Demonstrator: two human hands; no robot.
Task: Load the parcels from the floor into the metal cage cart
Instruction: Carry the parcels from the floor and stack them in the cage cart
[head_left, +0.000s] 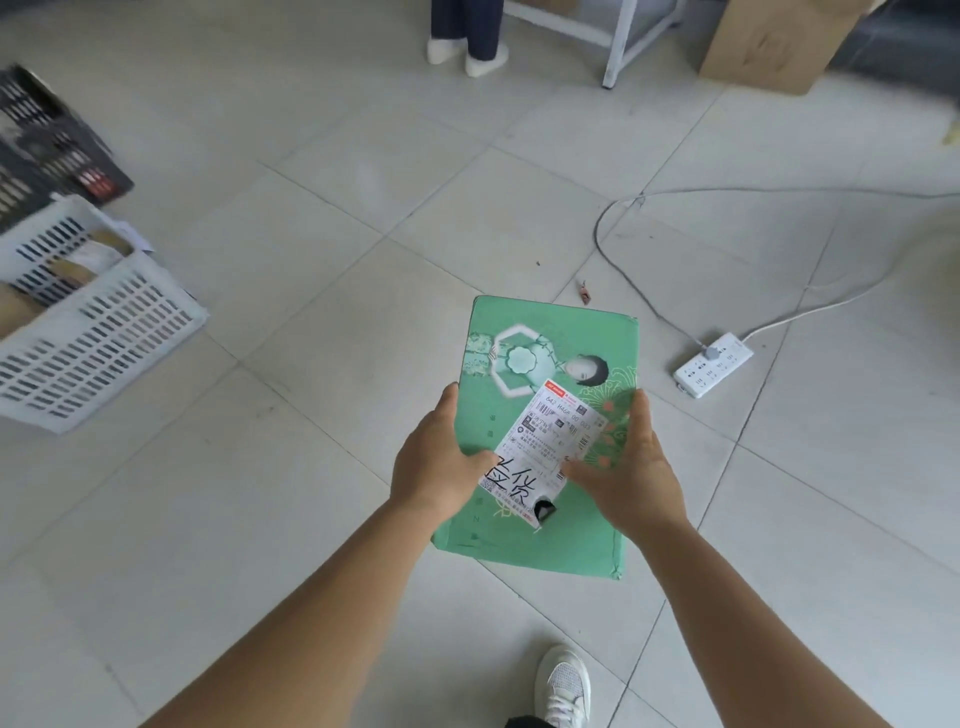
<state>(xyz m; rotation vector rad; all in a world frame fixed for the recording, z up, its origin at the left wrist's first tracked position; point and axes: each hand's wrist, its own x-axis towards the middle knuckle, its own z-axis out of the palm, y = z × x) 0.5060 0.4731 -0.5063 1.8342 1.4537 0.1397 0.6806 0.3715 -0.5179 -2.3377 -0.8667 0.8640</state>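
Although the green parcel (545, 441) fills the middle of the view, its underside is hidden, so the fingers beneath it cannot be seen and it cannot be told whether its lower end touches the tiled floor (311, 467). Its long axis runs away from the person, tilted slightly to the right at the near end; the printed figure lies sideways across the far half. A white shipping label (543, 452) sits skewed on the near half, with a torn dark hole at its near corner; most of its small print is illegible. The left hand (436, 462) grips the parcel's left edge, thumb lying across the top face and touching the label. The right hand (623, 467) grips the right edge, thumb spread over the top face beside the label. Right of the parcel, a white power strip (714, 364) lies on the floor, its grey cable (623, 291) looping beyond the parcel and out of frame. Left of the parcel stands a white slatted basket (98, 322), cut off by the frame edge, with a blurred dark crate (52, 145) behind it. Beyond the parcel, a standing person's legs (467, 36), a white frame leg (618, 47) and a brown carton (769, 47) are all cropped. Near the parcel's near end, one white shoe (563, 686) shows.
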